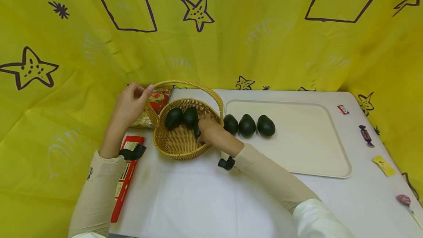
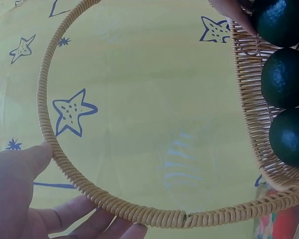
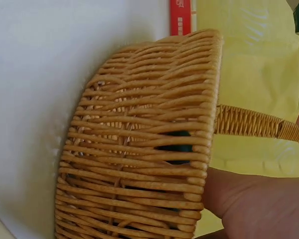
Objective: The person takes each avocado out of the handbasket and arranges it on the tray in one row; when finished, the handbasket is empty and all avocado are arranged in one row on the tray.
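Note:
A wicker basket (image 1: pixel 180 156) with a tall arched handle (image 2: pixel 114 206) stands on the table. My left hand (image 1: pixel 129 105) holds the handle at its left side, the thumb on one side and the fingers on the other. Two dark green avocados (image 1: pixel 174 118) lie at the back of the basket. Down inside it, my right hand (image 1: pixel 211 129) grips another avocado (image 1: pixel 197 130), mostly covered by the fingers. The right wrist view shows the basket's woven wall (image 3: pixel 139 134) in front of that hand. Three avocados (image 1: pixel 247 125) sit in a row at the left of the cream tray (image 1: pixel 307 146).
Colourful snack packets (image 1: pixel 158 100) lie behind the basket's left side. A long red box (image 1: pixel 123 186) is beside the left forearm. Along the right table edge are wrapped sweets (image 1: pixel 365 135), a yellow sachet (image 1: pixel 384 166) and a lollipop (image 1: pixel 404 200). Yellow cloth hangs behind.

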A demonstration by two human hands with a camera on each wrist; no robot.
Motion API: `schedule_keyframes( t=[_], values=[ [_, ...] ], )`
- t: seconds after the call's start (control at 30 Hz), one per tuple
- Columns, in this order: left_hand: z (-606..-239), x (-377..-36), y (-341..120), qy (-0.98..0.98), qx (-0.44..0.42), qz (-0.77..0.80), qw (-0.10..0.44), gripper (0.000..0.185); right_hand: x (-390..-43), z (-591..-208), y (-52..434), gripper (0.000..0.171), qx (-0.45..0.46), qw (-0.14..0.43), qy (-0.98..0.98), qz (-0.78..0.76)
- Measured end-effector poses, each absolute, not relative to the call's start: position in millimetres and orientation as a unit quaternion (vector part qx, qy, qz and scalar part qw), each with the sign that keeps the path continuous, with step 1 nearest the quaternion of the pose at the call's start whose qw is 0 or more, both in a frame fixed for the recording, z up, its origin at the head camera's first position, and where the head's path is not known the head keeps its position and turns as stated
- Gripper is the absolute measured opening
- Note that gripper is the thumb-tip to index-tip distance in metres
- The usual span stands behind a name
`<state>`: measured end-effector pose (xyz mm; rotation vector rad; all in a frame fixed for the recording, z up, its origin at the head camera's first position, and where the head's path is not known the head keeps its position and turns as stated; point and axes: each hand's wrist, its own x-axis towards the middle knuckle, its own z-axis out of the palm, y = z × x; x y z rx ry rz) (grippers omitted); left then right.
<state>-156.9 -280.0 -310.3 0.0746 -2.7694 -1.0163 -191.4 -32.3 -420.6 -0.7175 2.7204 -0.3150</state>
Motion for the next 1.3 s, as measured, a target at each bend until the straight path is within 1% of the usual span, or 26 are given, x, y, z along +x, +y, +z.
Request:
schedule_keyframes(
  t=[0.23, 0.43, 0.67, 0.87, 0.97, 1.07, 1.17, 1.3],
  values=[
    [-310, -156, -280, -0.935, 0.025, -0.343, 0.089, 0.066, -182, -413, -24, 0.087, -0.282, 0.133, 0.932, -0.185],
    [-309, -156, -279, -0.935, 0.021, -0.344, 0.087, 0.064, -164, -397, -6, 0.094, -0.314, 0.119, 0.911, -0.240],
    [-308, -156, -278, -0.934, 0.017, -0.347, 0.088, 0.064, -138, -373, 40, 0.095, -0.322, 0.132, 0.891, -0.293],
    [-309, -156, -279, -0.931, 0.018, -0.352, 0.090, 0.065, -121, -366, 92, 0.092, -0.316, 0.122, 0.890, -0.304],
    [-310, -156, -280, -0.931, 0.019, -0.353, 0.090, 0.065, -121, -366, 122, 0.091, -0.311, 0.103, 0.895, -0.303],
    [-310, -157, -280, -0.932, 0.016, -0.350, 0.092, 0.064, -129, -369, 157, 0.088, -0.312, 0.081, 0.895, -0.308],
    [-310, -157, -280, -0.933, 0.013, -0.348, 0.093, 0.063, -141, -372, 192, 0.087, -0.296, 0.073, 0.900, -0.312],
    [-310, -156, -279, -0.933, 0.014, -0.347, 0.094, 0.063, -159, -380, 236, 0.089, -0.253, 0.069, 0.916, -0.305]
  ],
)
